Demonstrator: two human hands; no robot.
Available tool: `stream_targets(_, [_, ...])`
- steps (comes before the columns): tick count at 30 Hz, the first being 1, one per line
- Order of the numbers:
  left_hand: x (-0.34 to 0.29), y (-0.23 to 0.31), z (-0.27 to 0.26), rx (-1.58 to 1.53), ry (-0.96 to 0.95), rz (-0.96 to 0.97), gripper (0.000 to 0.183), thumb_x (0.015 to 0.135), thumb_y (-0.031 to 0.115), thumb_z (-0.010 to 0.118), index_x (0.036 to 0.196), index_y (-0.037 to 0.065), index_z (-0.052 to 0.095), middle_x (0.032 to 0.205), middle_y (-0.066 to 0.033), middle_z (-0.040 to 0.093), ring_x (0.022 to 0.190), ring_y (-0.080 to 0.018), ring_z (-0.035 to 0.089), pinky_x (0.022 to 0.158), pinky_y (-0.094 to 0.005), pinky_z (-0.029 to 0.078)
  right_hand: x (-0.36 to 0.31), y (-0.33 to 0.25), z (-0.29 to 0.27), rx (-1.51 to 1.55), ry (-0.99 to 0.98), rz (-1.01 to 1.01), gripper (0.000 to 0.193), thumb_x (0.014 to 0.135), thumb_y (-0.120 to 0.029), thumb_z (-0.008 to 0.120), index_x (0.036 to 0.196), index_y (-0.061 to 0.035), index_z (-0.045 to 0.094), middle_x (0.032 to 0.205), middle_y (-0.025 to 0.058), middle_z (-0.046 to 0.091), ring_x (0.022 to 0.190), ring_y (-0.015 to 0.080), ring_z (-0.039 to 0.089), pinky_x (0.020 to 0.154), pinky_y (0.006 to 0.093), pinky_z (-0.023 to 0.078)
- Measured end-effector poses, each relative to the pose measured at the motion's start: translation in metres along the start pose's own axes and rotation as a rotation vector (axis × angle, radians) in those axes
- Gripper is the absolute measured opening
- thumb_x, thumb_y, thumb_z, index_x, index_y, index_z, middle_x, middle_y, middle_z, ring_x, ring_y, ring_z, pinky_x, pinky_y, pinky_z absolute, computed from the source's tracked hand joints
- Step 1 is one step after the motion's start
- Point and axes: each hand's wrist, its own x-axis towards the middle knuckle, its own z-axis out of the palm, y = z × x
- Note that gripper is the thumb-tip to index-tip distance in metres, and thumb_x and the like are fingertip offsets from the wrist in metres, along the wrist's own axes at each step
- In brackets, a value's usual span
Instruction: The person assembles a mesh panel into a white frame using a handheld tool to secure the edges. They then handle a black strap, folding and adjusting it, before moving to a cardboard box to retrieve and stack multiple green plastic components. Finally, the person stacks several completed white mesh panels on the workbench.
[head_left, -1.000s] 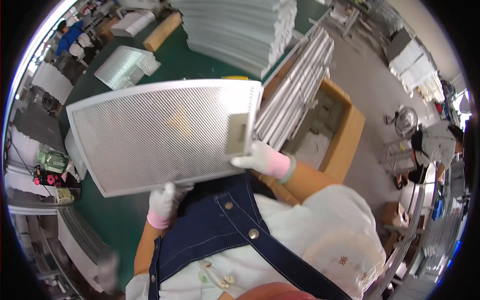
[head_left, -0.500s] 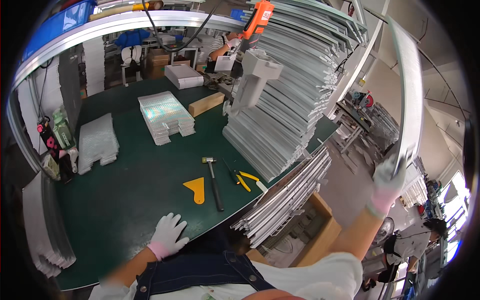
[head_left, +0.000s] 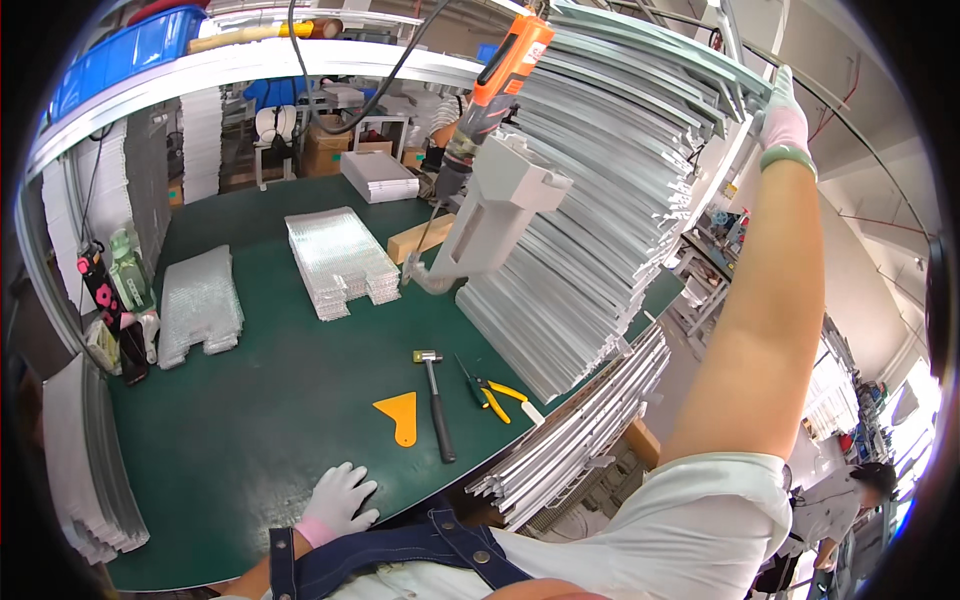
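Observation:
My left hand [head_left: 338,502], in a white glove with a pink cuff, lies flat on the green table near its front edge, fingers spread. My right arm stretches up to the top of a tall stack of metal-edged frames [head_left: 575,220]. There my gloved right hand [head_left: 784,115] grips the near end of a long, pale framed panel [head_left: 680,48], which lies along the top of the stack. Part of those fingers is hidden. Nearest my left hand are a yellow scraper [head_left: 401,416], a hammer [head_left: 436,405] and yellow-handled pliers [head_left: 492,396].
An orange power screwdriver [head_left: 510,60] hangs over the table beside a grey holder [head_left: 495,210]. Silvery mesh panels [head_left: 335,255] and a wooden block [head_left: 420,238] lie farther back. More frames [head_left: 585,430] lean below the table's right edge. A person [head_left: 835,505] is at far right.
My right hand has swung up and inward with the panel, from upright at the right to the top of the stack. My left hand stays on the table.

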Motion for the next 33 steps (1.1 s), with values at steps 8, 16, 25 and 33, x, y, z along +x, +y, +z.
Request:
stream_targets(8, [0.007,-0.001,0.006,-0.038,0.010,0.033,0.051,0.076,0.033,0.074,0.116,0.005,0.063,0.126,-0.0195,0.055,0.122,-0.0414,0.048,0.102,-0.0500,0.040,-0.106,0.024,0.012,0.229,-0.011,-0.557,0.031,0.099,-0.027,0.062,0.109,0.0018,0.069,0.089,0.0029,0.071,0.074,0.0078,0.061,0.067,0.0214,0.047])
stream_targets(16, [0.006,0.009,-0.003,-0.066,0.004,-0.003,0.051,0.077,0.030,0.073,0.119,0.003,0.063,0.127,-0.0215,0.056,0.124,-0.0430,0.048,0.105,-0.0509,0.040,-0.240,0.126,0.110,0.083,-0.524,-0.324,0.078,0.094,-0.052,0.063,0.140,0.0075,0.046,0.134,0.0235,0.059,0.124,0.0316,0.057,0.108,0.0377,0.041])
stream_targets(25, [0.106,0.052,-0.152,-0.062,0.293,0.237,0.062,0.082,0.022,0.072,0.136,0.002,0.052,0.139,-0.0251,0.051,0.131,-0.0453,0.047,0.111,-0.0505,0.037,-0.247,0.101,0.157,0.775,-0.983,0.232,0.051,0.090,-0.022,0.070,0.132,0.0010,0.051,0.113,0.0105,0.064,0.099,0.0184,0.063,0.089,0.0317,0.051])
stream_targets(33, [0.151,0.100,-0.227,-0.121,0.411,0.274,0.079,0.071,0.018,0.082,0.141,0.001,0.049,0.141,-0.0206,0.050,0.133,-0.0367,0.048,0.111,-0.0426,0.038,-0.420,0.117,0.102,0.925,-1.149,0.438,0.037,0.091,-0.004,0.064,0.126,-0.0039,0.055,0.109,0.0047,0.064,0.098,0.0147,0.061,0.092,0.0308,0.049])
